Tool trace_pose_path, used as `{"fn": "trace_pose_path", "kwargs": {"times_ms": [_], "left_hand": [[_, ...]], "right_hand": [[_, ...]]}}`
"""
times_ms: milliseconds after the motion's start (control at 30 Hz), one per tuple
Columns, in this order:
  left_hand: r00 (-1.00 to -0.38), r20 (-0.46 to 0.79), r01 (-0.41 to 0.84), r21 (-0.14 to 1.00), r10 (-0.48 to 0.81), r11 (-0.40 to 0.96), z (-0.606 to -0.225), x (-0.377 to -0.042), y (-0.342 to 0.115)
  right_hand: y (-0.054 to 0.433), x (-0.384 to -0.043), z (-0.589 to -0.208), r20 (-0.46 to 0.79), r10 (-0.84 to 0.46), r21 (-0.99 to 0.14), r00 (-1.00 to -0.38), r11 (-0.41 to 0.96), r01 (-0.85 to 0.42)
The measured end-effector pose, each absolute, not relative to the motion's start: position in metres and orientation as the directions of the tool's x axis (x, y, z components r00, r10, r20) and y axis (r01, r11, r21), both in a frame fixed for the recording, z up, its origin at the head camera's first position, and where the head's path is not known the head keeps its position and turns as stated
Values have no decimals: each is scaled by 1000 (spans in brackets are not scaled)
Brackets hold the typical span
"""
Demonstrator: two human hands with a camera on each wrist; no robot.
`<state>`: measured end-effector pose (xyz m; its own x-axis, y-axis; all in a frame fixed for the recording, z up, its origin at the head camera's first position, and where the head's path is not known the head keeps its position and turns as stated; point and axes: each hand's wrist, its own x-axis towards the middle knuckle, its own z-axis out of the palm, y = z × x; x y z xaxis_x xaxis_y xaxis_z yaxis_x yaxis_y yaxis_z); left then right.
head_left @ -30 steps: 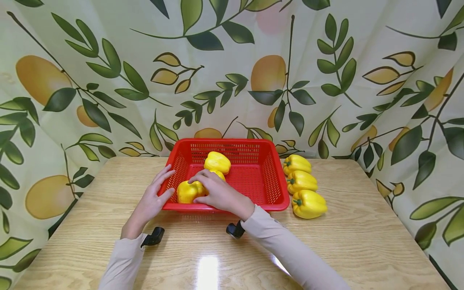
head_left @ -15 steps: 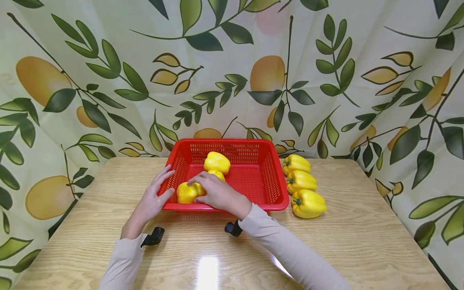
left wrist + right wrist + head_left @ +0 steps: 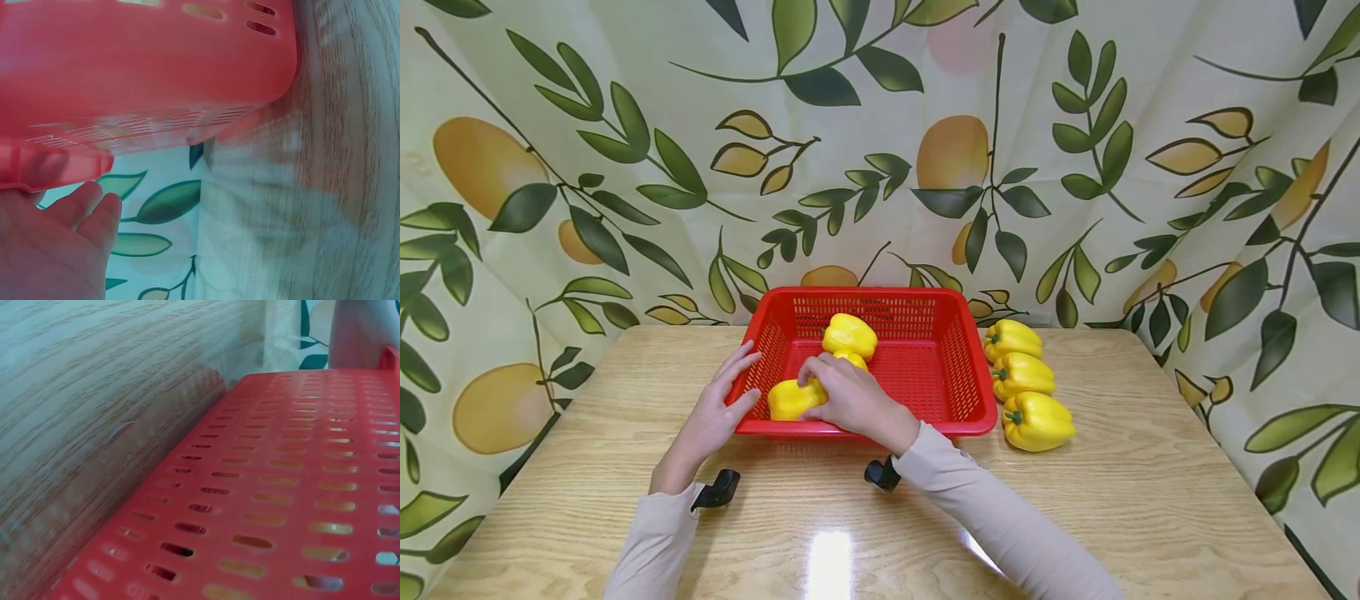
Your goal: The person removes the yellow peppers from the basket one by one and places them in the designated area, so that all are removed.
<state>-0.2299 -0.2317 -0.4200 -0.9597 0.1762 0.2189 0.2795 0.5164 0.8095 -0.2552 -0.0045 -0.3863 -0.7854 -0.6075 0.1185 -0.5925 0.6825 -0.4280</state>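
My right hand (image 3: pixel 859 398) reaches over the front rim of a red plastic basket (image 3: pixel 925 427). Its thumb and curled fingers hold the right end of a yellow bell pepper (image 3: pixel 786 401) in the front left corner. Behind it lie a second pepper (image 3: pixel 852 359), partly hidden by the hand, and a third pepper (image 3: pixel 850 335) nearer the back wall. My left hand (image 3: pixel 706 423) is at the basket's left rim, fingers nearly straight and thumb apart. In the left wrist view, fingertips (image 3: pixel 94 200) show right at the rim; the right wrist view shows the slotted basket wall (image 3: pixel 275 487).
Right of the basket, three yellow bell peppers stand in a column on the wooden table: back (image 3: pixel 1015 339), middle (image 3: pixel 1024 374) and front (image 3: pixel 1039 422). A curtain (image 3: pixel 850 167) printed with leaves and fruit hangs behind the table (image 3: pixel 760 533). Both wrists carry small black cameras (image 3: pixel 722 489).
The front left pepper has turned and sunk slightly in the basket, and my right fingers have shifted a little to the right on it. My left hand stays at the rim.
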Motion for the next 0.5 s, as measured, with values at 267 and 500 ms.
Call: {"fn": "trace_pose_path", "kwargs": {"times_ms": [267,500], "left_hand": [[-963,210,267,814,168,516,-419,-229,-232],[-962,209,269,816,172,512,-419,-230,-232]], "right_hand": [[-5,-257,-387,109,-603,-435,-790,686,-583],[-7,-256,-386,72,-616,-384,-785,709,-592]]}}
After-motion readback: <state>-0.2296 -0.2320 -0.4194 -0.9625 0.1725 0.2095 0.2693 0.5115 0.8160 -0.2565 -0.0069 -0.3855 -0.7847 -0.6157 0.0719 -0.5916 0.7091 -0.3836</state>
